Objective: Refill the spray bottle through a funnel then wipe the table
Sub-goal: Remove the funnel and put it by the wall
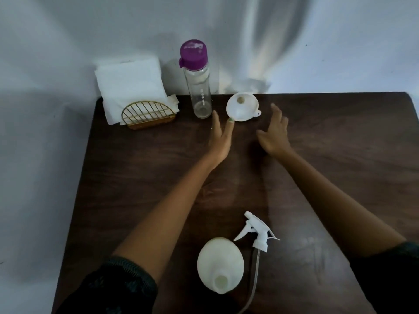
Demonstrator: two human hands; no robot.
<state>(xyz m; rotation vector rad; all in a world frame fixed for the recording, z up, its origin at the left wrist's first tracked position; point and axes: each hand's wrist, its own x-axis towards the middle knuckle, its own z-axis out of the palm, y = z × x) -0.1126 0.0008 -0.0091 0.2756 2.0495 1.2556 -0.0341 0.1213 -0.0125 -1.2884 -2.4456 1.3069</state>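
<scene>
Both my hands reach for the funnel point(242, 107) at the counter's point(340, 155) far edge, left hand point(219, 137) and right hand point(274, 132) with fingers spread wide, holding nothing. The uncapped spray bottle point(220, 264) stands near me. A careless left sweep could topple the tall, narrow water bottle point(197, 80) beside the funnel.

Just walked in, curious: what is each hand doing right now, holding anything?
Left hand: open, holding nothing, fingertips near the funnel.
Right hand: open, fingers spread, holding nothing.
</scene>
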